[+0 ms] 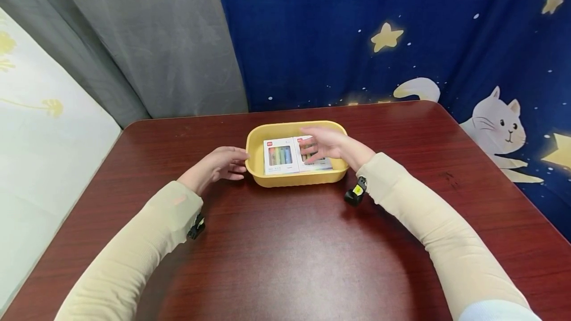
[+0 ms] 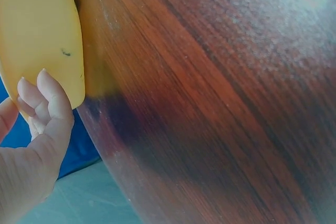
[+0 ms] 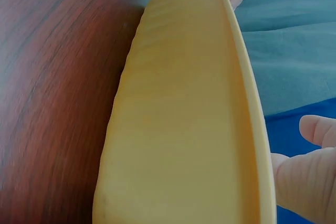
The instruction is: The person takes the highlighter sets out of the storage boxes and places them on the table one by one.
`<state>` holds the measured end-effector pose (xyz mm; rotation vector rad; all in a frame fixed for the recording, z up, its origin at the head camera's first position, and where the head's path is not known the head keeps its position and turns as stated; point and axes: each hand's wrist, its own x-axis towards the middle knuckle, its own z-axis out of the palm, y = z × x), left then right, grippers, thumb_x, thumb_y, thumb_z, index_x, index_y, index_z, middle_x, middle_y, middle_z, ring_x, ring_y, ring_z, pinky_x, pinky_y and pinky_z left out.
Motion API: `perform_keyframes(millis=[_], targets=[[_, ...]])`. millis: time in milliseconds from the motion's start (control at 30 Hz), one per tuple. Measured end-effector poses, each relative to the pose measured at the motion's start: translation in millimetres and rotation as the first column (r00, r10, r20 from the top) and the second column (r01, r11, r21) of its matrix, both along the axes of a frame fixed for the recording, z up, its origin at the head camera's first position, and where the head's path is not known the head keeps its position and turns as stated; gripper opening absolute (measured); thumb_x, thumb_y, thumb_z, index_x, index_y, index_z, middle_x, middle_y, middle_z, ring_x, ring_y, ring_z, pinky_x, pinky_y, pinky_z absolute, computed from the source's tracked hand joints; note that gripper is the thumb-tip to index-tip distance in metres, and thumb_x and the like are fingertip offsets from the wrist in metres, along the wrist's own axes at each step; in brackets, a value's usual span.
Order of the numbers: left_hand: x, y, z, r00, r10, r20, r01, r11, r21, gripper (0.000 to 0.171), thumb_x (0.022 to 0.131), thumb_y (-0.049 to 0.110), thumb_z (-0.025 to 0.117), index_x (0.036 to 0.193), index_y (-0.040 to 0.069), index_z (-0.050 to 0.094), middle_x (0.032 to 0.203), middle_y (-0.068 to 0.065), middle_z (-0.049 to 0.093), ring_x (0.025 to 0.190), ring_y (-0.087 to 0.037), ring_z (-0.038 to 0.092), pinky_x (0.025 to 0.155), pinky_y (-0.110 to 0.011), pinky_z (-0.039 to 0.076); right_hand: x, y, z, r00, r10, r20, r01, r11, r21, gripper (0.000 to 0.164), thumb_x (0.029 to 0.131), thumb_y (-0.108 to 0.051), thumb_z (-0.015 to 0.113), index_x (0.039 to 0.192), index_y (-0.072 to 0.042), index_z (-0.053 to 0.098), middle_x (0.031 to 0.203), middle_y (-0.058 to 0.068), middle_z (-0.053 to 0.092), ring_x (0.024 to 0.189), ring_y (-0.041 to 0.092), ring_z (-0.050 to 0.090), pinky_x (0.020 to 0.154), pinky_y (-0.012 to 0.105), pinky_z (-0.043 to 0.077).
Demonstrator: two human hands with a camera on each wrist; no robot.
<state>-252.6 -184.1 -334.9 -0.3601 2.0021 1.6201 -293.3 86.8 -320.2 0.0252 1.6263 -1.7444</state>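
A yellow plastic basket [image 1: 294, 179] stands on the table. Inside it, side by side, lie two white boxes: a left box [image 1: 281, 168] with coloured sticks behind its window, and a right box [image 1: 322, 165] partly covered by my hand. My right hand [image 1: 327, 142] reaches over the basket's right end, fingers spread above the right box; whether they touch it I cannot tell. At the basket's left end, my left hand [image 1: 225, 162] has its fingertips against the rim, fingers loosely bent. The left wrist view shows those fingers [image 2: 55, 95] beside the basket's outer wall.
The dark red wooden table [image 1: 285, 251] reaches back to a grey curtain [image 1: 156, 38] and a blue curtain [image 1: 312, 38] with stars and a cat. A white panel [image 1: 40, 162] runs along the left edge. Each sleeve carries a small black wrist device [image 1: 357, 191].
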Motion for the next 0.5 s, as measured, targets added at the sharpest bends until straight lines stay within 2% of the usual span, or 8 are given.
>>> perform_keyframes(millis=[233,500], targets=[[-1.2,-0.8,-1.4,1.0,-0.003,0.008,0.003,1.0,0.013,0.039,0.094,0.02,0.052,0.128,0.005,0.041,0.089,-0.002,0.052,0.065,-0.01,0.056,0.068,-0.029,0.055,2.2,-2.4,-0.1,0.997,0.005,0.073,0.003,0.995,-0.103,0.063,0.099,-0.03,0.034,0.147,-0.019,-0.006,0.151,0.019,0.009,0.134,0.041,0.021,0.102,0.058,0.028],[-4.1,-2.1,-3.5,1.0,-0.002,0.012,0.002,1.0,0.013,0.04,0.094,0.02,0.051,0.129,0.006,0.04,0.091,-0.002,0.052,0.067,-0.011,0.057,0.07,-0.031,0.055,2.7,-4.9,1.7,0.993,0.01,0.118,0.007,0.989,-0.145,0.063,0.1,-0.032,0.031,0.146,-0.021,-0.01,0.152,0.019,0.001,0.136,0.039,0.015,0.102,0.059,0.025]])
